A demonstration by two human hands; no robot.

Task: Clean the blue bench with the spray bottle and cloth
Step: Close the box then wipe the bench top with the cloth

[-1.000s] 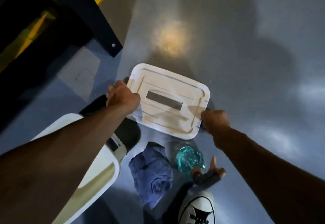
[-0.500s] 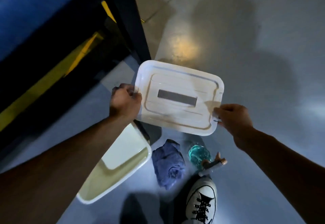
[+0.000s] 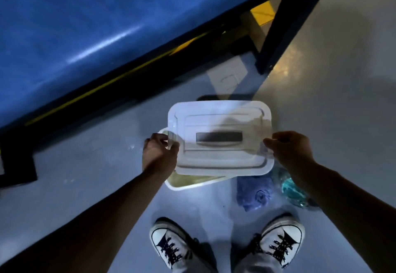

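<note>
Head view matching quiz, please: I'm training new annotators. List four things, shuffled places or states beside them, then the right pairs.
Things:
1. lid
2. cloth
3. tub
4. blue bench

Places or states:
A. crumpled on the floor by the spray bottle
B. upper left, above the floor
C. held at its two short ends by left hand and right hand
D. open on the floor, partly under the lid

Pairs: 1-C, 2-A, 3-D, 4-B

Setting: gym or workshop-type hall, exact kind unclear — glossy grey poured floor (image 3: pixel 321 69), yellow floor-marking stripe (image 3: pixel 90 94), padded blue vinyl bench (image 3: pixel 75 26) on a dark metal frame (image 3: pixel 276 26).
</note>
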